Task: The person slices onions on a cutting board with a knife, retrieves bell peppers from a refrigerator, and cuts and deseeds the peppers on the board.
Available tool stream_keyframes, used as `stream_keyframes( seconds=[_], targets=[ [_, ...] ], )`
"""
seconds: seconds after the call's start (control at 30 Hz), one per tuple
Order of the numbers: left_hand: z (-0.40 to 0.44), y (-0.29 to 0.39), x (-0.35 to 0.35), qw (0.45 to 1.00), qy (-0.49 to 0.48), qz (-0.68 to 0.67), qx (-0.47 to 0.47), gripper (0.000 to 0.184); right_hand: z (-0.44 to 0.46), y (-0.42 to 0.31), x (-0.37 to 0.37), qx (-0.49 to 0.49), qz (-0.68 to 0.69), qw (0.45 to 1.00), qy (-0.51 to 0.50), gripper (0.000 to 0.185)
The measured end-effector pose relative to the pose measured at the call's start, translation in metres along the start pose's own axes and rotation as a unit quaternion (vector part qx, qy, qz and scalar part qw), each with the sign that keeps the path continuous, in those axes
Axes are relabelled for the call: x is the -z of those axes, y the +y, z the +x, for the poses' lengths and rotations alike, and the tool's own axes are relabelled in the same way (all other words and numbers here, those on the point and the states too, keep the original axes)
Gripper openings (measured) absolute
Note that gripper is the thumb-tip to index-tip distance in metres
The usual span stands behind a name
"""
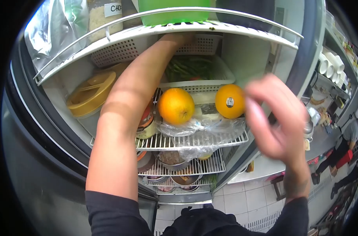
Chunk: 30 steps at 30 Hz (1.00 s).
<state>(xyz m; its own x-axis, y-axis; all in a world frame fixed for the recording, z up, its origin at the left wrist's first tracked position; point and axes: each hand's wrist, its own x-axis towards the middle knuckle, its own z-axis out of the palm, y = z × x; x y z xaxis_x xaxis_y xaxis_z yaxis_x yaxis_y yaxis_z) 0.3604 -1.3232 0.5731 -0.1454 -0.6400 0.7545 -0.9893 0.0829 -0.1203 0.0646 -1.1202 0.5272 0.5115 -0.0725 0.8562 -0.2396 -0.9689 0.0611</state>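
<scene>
The left hand, partly hidden, is deep under the upper shelf, near a white basket. The right hand, blurred and half-curled, hangs just beside a stickered orange; a second orange sits above crumpled plastic.

Two oranges crowd the shelf before the tray, leaving what looks like a narrow gap between them.
</scene>
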Motion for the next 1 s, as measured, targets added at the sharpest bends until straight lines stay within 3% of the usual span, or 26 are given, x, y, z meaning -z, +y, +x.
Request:
stream_keyframes(
  seconds=[0.03, 0.07, 0.1, 0.23, 0.27, 0.3, 0.37, 0.43, 0.5, 0.63, 0.73, 0.8, 0.83, 0.87, 0.93, 1.0],
  targets=[
    [0.001, -0.001, 0.001, 1.0, 0.0, -0.002, 0.0, 0.039, 0.021, 0.009, -0.019, -0.006, 0.005, 0.999, -0.031, 0.016],
    [0.0, 0.001, 0.003, 1.0, -0.002, -0.004, -0.002, 0.039, 0.045, 0.014, -0.032, -0.071, -0.021, 0.988, -0.139, 0.017],
    [0.0, 0.0, 0.004, 1.0, -0.001, -0.005, -0.003, 0.039, 0.072, 0.012, -0.05, -0.237, -0.057, 0.937, -0.252, 0.025],
    [-0.001, -0.002, 0.006, 1.0, -0.005, -0.012, -0.005, 0.039, 0.122, 0.061, -0.126, -0.233, -0.181, 0.847, -0.443, 0.053],
    [0.001, -0.002, 0.006, 1.0, -0.004, -0.01, -0.006, 0.039, 0.125, 0.062, -0.134, -0.238, -0.182, 0.848, -0.437, 0.053],
    [0.002, -0.002, 0.008, 1.0, -0.004, -0.011, -0.007, 0.039, 0.129, 0.063, -0.141, -0.228, -0.205, 0.789, -0.532, 0.059],
    [0.003, -0.005, 0.007, 1.0, -0.007, -0.012, -0.007, 0.039, 0.132, 0.09, -0.147, -0.347, -0.067, 0.685, -0.637, 0.072],
    [0.003, -0.005, 0.007, 1.0, -0.006, -0.017, -0.009, 0.039, 0.112, 0.135, -0.173, -0.336, -0.057, 0.685, -0.644, 0.072],
    [0.002, -0.005, 0.009, 1.0, -0.007, -0.02, -0.005, 0.039, 0.112, 0.141, -0.183, -0.336, -0.044, 0.73, -0.593, 0.059],
    [-0.002, -0.01, 0.006, 1.0, -0.011, -0.029, 0.0, 0.039, 0.12, 0.128, -0.188, -0.226, -0.074, 0.673, -0.7, 0.072],
    [-0.002, -0.011, 0.004, 0.999, -0.016, -0.03, -0.001, 0.039, 0.124, 0.154, -0.189, -0.351, 0.061, 0.676, -0.645, 0.076],
    [-0.002, -0.012, 0.004, 0.999, -0.016, -0.03, -0.001, 0.039, 0.138, 0.165, -0.176, -0.47, 0.249, 0.559, -0.637, 0.078],
    [0.0, -0.012, 0.001, 0.999, -0.017, -0.031, 0.0, 0.039, 0.14, 0.165, -0.169, -0.471, 0.252, 0.558, -0.635, 0.078],
    [-0.001, -0.012, 0.001, 0.999, -0.019, -0.029, -0.001, 0.039, 0.142, 0.164, -0.161, -0.477, 0.253, 0.621, -0.568, 0.054],
    [0.0, -0.012, 0.002, 0.999, -0.021, -0.025, -0.003, 0.039, 0.143, 0.161, -0.147, -0.481, 0.257, 0.679, -0.491, 0.032],
    [0.002, -0.013, 0.001, 0.999, -0.024, -0.022, -0.003, 0.039, 0.144, 0.159, -0.14, -0.471, 0.25, 0.684, -0.498, 0.041]
  ],
)
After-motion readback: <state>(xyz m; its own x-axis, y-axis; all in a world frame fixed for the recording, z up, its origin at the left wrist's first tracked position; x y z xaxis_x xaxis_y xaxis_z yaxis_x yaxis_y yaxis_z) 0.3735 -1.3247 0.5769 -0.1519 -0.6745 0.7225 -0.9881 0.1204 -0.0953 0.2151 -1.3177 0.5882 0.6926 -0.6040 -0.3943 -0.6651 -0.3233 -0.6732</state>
